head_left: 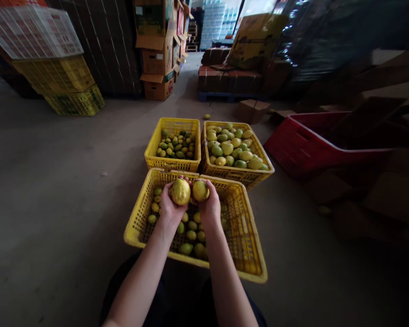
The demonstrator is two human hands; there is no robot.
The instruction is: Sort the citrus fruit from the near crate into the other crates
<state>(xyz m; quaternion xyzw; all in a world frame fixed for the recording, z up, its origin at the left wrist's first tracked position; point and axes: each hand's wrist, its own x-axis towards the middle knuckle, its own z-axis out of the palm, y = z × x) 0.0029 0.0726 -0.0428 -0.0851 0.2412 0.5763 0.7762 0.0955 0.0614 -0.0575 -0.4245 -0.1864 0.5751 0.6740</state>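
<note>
Lower centre, the near yellow crate [238, 222] holds scattered lemon-like fruit [191, 235], seemingly left to handle. Just beyond, the small-fruit crate [172, 162] is part-filled. Mid-frame, the left hand [170, 203] cups a yellow fruit [181, 191], the right hand [210, 205] a greener one [199, 190]. Right of centre, the large-fruit crate [233, 172] looks nearly full.

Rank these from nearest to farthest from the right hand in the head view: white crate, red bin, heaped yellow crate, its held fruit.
1. Held fruit, in the right hand.
2. Heaped yellow crate, just ahead.
3. Red bin, to the right.
4. White crate, far left.
</note>
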